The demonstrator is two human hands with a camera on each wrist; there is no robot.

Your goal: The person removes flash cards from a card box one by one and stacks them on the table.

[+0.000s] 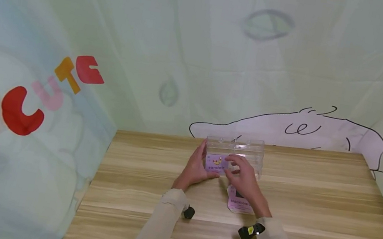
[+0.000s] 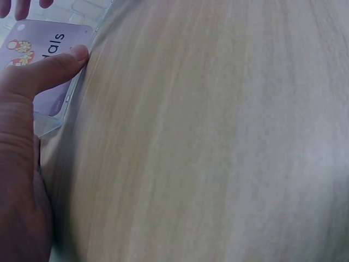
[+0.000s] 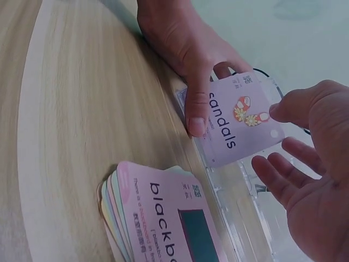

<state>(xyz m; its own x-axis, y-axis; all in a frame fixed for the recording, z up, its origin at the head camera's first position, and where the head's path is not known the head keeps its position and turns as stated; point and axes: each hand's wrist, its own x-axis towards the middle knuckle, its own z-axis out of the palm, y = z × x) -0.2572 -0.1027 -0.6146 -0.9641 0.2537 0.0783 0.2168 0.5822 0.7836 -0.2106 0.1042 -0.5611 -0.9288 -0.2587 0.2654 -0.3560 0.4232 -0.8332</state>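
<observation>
A clear plastic box [image 1: 249, 149] stands near the table's back edge. A lilac card [image 3: 226, 123] printed "sandals" lies against its left part. My left hand [image 1: 196, 169] grips the box's left end, with its thumb [image 2: 60, 68] along the near edge, over the card's lower margin. My right hand [image 1: 243, 179] is at the card's right side, its fingers spread and slightly bent. One fingertip [image 3: 277, 112] reaches the card's edge; the others hang just off it. Below the box lies a stack of cards [image 3: 163, 218], a pink "blackboard" card on top, partly hidden by my right hand in the head view.
The wood-grain table [image 1: 134, 186] extends to both sides of the box. Behind it hangs a pale printed cloth [image 1: 187, 51], and another cloth with "CUTE" lettering [image 1: 23, 111] is at the left. Each wrist wears a small black device [image 1: 251, 232].
</observation>
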